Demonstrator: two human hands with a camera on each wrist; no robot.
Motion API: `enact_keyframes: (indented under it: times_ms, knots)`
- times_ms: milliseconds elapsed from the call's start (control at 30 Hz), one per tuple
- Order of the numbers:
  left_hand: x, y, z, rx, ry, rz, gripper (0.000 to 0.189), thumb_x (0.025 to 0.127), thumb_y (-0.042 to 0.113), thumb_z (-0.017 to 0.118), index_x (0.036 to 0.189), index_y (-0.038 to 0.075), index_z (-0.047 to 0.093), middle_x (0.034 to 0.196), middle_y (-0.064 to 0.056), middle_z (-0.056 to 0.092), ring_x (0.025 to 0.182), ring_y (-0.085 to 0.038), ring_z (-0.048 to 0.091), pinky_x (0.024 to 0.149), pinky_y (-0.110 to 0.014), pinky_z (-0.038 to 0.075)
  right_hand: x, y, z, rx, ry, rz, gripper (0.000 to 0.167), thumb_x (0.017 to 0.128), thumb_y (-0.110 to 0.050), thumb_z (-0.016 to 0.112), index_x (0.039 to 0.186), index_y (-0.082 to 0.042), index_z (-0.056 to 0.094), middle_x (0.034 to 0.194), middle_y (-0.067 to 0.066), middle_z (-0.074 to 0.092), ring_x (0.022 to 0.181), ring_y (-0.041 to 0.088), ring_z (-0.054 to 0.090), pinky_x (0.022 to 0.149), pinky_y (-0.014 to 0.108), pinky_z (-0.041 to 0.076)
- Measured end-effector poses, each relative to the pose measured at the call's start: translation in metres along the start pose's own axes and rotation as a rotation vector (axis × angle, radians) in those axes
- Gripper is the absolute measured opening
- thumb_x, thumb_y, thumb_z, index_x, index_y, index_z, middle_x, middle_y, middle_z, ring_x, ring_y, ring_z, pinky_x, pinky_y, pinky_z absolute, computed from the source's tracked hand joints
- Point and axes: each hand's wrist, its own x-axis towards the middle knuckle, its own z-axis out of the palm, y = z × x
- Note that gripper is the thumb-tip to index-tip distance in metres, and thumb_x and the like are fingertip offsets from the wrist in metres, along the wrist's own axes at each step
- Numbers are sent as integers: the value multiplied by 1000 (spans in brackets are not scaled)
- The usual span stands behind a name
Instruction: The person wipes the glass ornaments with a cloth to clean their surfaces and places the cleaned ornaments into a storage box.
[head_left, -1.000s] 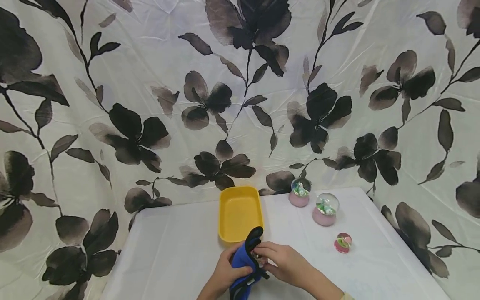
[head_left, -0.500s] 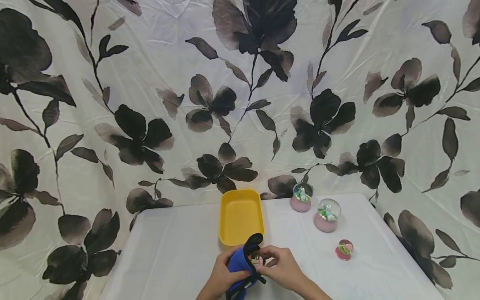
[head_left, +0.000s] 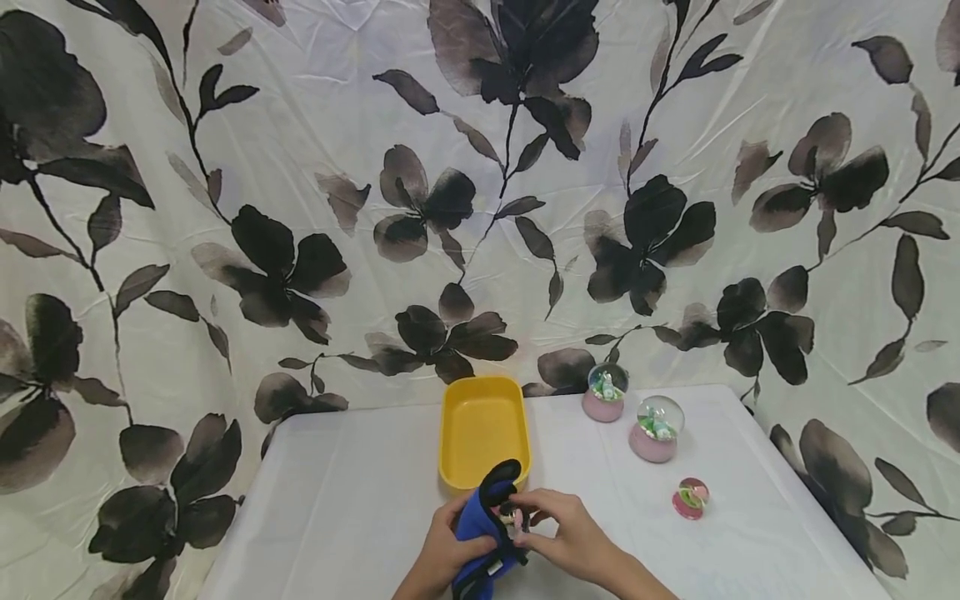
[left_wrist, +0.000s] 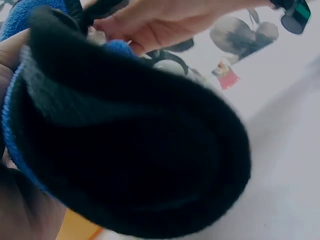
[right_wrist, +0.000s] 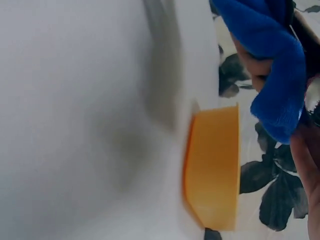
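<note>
My left hand (head_left: 438,546) grips a blue cloth (head_left: 474,523) with black edging, bunched upright near the table's front. In the left wrist view the black side of the cloth (left_wrist: 150,150) fills most of the picture. Against the cloth's right side, my right hand (head_left: 566,533) pinches a small snow globe (head_left: 516,520) between thumb and fingers. Something pink and gold shows inside it; fingers and cloth cover part of it. The right wrist view catches only a clear, shiny bit of the globe (right_wrist: 313,95) at its edge, beside the blue cloth (right_wrist: 280,65).
Just beyond the cloth stands a yellow tray (head_left: 483,429). Two larger snow globes with pink bases, one at the back (head_left: 603,404) and one nearer (head_left: 654,442), stand to the right. A smaller pink globe (head_left: 691,500) sits in front of them. Behind the white table (head_left: 337,483) hangs a floral curtain (head_left: 300,167).
The globe between my right fingers shows more than a second ago, as fingers and cloth shift around it. The head view has moved slightly. Tray and other globes stay put.
</note>
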Motion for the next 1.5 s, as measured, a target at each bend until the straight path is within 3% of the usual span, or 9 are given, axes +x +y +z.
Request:
enact_keyframes:
  times_ms: [133, 233, 500, 667, 900, 1067, 1233, 1367, 1500]
  knots:
    - [5, -1, 0, 29, -3, 21, 59, 79, 4, 77, 133, 5, 55, 122, -14, 62, 107, -29, 58, 90, -38, 48, 1, 6, 1, -20, 48, 83, 35, 81, -11, 78, 113, -7, 64, 101, 5, 70, 85, 14, 68, 65, 30, 56]
    - [5, -2, -1, 32, 3, 46, 59, 79, 4, 77, 134, 6, 55, 123, -15, 61, 108, -30, 57, 91, -39, 47, 0, 3, 2, 13, 53, 108, 42, 81, -9, 78, 119, -4, 62, 109, 9, 68, 92, 20, 67, 67, 32, 56]
    - [0, -8, -7, 55, -16, 22, 58, 82, 8, 74, 137, 8, 54, 123, -12, 62, 107, -27, 59, 90, -34, 47, 6, -21, -3, 176, -85, -27, 52, 82, 15, 66, 131, 6, 52, 125, 25, 56, 101, 27, 61, 70, 37, 56]
    - [-1, -7, -7, -17, -13, 11, 56, 82, 6, 73, 135, 3, 54, 119, -14, 63, 103, -26, 61, 88, -35, 50, 5, -11, 0, 214, -46, 98, 46, 82, 9, 71, 125, 7, 57, 116, 22, 63, 95, 23, 63, 70, 37, 56]
    - [2, -3, -1, -4, -59, 27, 55, 81, 6, 75, 132, 3, 56, 120, -15, 62, 105, -25, 59, 90, -35, 48, -5, 3, 8, 175, 80, 275, 37, 81, -6, 77, 115, -3, 63, 105, 9, 68, 92, 12, 64, 67, 32, 56]
    - [1, -4, -2, 3, -25, 23, 56, 79, 5, 75, 132, 2, 56, 119, -14, 63, 103, -24, 59, 88, -34, 48, -11, 2, 7, 328, -13, 192, 51, 89, -1, 68, 136, -2, 50, 127, 17, 57, 106, 16, 58, 78, 37, 54]
    - [0, -7, -5, -36, -32, -4, 56, 80, 7, 76, 132, 2, 56, 118, -15, 63, 103, -25, 60, 89, -36, 49, -11, 4, 4, 392, -76, 171, 45, 93, 3, 60, 137, 1, 50, 129, 16, 57, 103, 15, 58, 82, 38, 53]
    - [-2, -12, -4, -105, -52, 0, 55, 82, 5, 74, 133, -1, 53, 116, -14, 64, 101, -24, 62, 88, -37, 50, -12, 4, 6, 398, -55, 267, 44, 91, 0, 64, 134, 3, 53, 126, 18, 59, 103, 15, 62, 80, 35, 54]
    - [-1, -10, 1, -37, 2, 1, 57, 80, 5, 76, 133, 3, 55, 115, -11, 65, 101, -24, 62, 87, -35, 50, -7, 2, 15, 438, 100, 439, 42, 88, -6, 69, 126, 8, 56, 111, 19, 63, 94, 14, 63, 78, 30, 54]
